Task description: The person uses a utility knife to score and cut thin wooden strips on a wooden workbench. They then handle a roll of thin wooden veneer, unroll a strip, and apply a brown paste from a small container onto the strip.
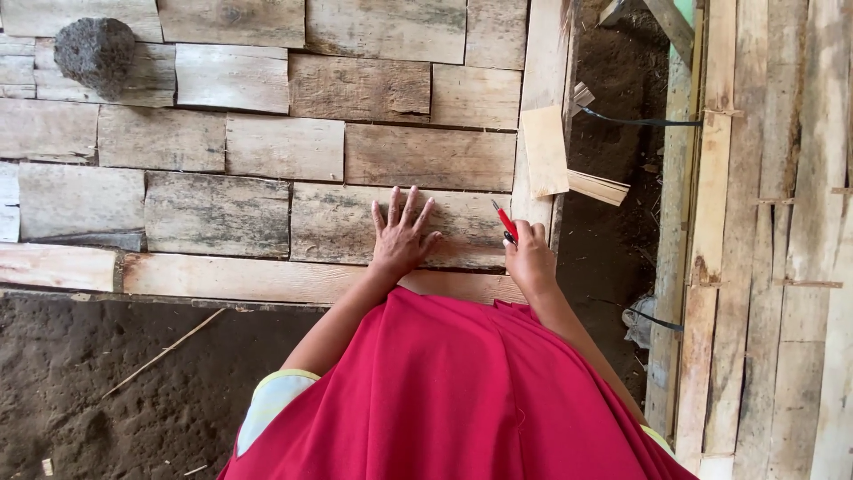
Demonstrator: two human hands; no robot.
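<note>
Red cloth (pixel 462 391) fills the bottom of the view, draped over the person's lap, with dark bare soil (pixel 115 382) to one side of it and a thin stick (pixel 160 353) lying on that soil. Just beyond the cloth runs a pale long plank (pixel 267 277), and the rest is placed from it. Past the plank's far edge, the left hand (pixel 402 238) lies flat with fingers spread on a weathered grey board (pixel 355 222), gripping nothing. Near the plank's right end, the right hand (pixel 530 258) is curled into a closed fist around a red marker pen (pixel 506 222) (its tip points away, toward the boards), and the pen sits above the grey board's right end. Farther from the plank, more rows of short grey boards (pixel 284 147) lie edge to edge. A light offcut (pixel 545 149) rests on an upright strip right of them. Farthest off, at the far left, a dark rough stone (pixel 96 52) sits on the boards.
</note>
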